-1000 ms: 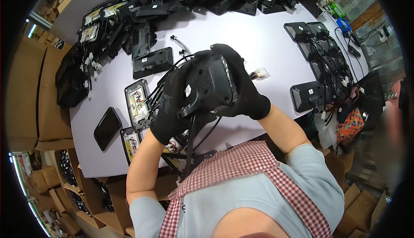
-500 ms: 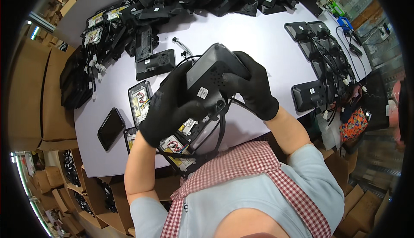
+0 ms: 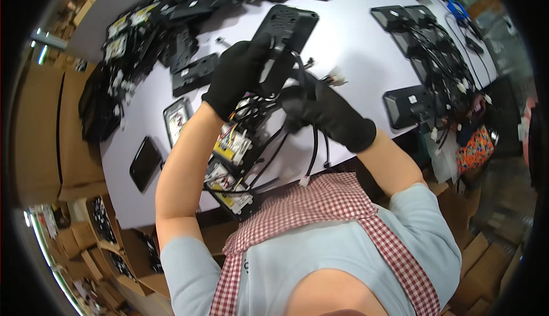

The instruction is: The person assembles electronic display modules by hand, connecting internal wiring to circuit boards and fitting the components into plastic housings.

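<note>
Left hand (image 3: 241, 74)'s clamped on a black plastic housing (image 3: 291, 27), tilted up over the worktop (image 3: 357, 53). Right hand (image 3: 330, 113)'s just beside it, wrapped round some black cables (image 3: 315, 149). Open units (image 3: 231, 145) with wiring showing sit nearer the apron (image 3: 309, 207).

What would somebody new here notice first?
Probably the black plastic casing in the black-gloved left grip, above the middle of the pale table. Next comes the heap of black casings along the table's far edge. At the bottom centre, the red-and-white checked apron stands out against all that black.
</note>
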The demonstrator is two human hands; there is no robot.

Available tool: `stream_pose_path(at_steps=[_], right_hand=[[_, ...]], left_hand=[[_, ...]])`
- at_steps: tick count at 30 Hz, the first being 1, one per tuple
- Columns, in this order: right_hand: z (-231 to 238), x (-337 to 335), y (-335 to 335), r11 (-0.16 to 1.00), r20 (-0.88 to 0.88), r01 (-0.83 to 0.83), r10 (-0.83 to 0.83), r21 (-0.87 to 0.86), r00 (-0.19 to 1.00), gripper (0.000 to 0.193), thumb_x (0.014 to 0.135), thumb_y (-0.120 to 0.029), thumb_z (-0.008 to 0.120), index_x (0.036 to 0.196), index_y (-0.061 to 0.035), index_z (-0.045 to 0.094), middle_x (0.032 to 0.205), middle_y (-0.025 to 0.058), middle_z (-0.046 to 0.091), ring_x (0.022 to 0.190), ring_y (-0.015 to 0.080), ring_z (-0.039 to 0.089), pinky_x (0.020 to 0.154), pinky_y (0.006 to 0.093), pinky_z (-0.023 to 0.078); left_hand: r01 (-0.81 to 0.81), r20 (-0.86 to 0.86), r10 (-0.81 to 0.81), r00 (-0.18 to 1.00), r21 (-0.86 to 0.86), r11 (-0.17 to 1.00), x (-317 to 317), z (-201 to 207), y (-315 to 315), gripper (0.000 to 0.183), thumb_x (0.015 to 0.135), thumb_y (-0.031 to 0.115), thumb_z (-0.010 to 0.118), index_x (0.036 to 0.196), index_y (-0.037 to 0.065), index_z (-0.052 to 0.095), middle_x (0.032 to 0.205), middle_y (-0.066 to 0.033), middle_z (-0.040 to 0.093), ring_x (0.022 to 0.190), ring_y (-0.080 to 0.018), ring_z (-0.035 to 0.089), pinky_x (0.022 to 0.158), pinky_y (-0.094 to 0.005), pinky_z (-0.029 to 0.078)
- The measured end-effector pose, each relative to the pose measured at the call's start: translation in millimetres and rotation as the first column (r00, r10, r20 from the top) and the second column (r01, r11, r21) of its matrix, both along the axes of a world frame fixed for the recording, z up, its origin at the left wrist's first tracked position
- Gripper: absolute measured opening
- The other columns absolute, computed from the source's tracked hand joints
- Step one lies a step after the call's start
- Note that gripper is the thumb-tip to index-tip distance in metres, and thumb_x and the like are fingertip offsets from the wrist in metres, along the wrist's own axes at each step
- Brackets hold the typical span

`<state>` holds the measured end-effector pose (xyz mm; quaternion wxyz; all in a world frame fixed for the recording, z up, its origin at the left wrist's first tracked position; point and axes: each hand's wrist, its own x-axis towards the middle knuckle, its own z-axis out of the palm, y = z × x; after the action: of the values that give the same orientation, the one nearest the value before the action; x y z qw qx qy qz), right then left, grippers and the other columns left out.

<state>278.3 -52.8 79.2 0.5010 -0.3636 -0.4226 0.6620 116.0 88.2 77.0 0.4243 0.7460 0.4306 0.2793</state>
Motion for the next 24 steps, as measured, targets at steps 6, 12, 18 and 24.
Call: stream_pose_path(at_steps=[6,12,18,24], right_hand=[[13.5,79.9,-82.3,0.908,0.410,0.416,-0.366,-0.038,0.836,0.044,0.094,-0.010,0.056,0.136,-0.0002,0.052,0.083,0.0050,0.064,0.049,0.0034,0.043,0.048,0.0187,0.034],[-44.8,120.7,-143.3,0.654,0.699,0.599,-0.684,0.463,0.207,0.048,0.087,-0.005,0.067,0.134,-0.0029,0.055,0.102,0.0151,0.067,0.090,0.0222,0.066,0.083,0.0344,0.052],[-67.4,141.9,-153.5,0.415,0.701,0.654,-0.666,0.633,-0.255,0.063,0.079,-0.012,0.076,0.137,-0.0064,0.052,0.134,0.0193,0.050,0.126,0.0360,0.050,0.100,0.0427,0.046],[-86.2,174.4,-157.2,0.513,0.682,0.591,-0.726,0.622,-0.087,0.059,0.079,-0.015,0.076,0.133,-0.0052,0.054,0.133,0.0181,0.053,0.123,0.0358,0.053,0.104,0.0418,0.045]], left_hand=[[0.160,-0.277,-0.123,0.953,0.115,0.980,75.9,-6.1,18.6,0.050,0.088,0.051,0.066,0.102,0.003,0.067,0.080,-0.0151,0.069,0.074,-0.0288,0.068,0.067,-0.0380,0.051],[0.453,-0.497,-0.344,0.797,0.116,0.884,202.1,-36.6,-0.2,0.063,0.078,0.062,0.068,0.106,0.006,0.066,0.097,-0.0218,0.071,0.094,-0.0373,0.069,0.083,-0.0405,0.053],[0.583,-0.498,-0.462,0.734,0.111,0.805,252.8,-50.7,-35.6,0.066,0.079,0.063,0.064,0.119,0.011,0.064,0.111,-0.0213,0.068,0.102,-0.0356,0.066,0.090,-0.0413,0.051],[0.522,-0.415,-0.434,0.800,0.125,0.843,257.3,-60.2,-58.0,0.063,0.081,0.058,0.067,0.124,0.011,0.063,0.107,-0.0171,0.072,0.103,-0.0348,0.068,0.088,-0.0410,0.052]])
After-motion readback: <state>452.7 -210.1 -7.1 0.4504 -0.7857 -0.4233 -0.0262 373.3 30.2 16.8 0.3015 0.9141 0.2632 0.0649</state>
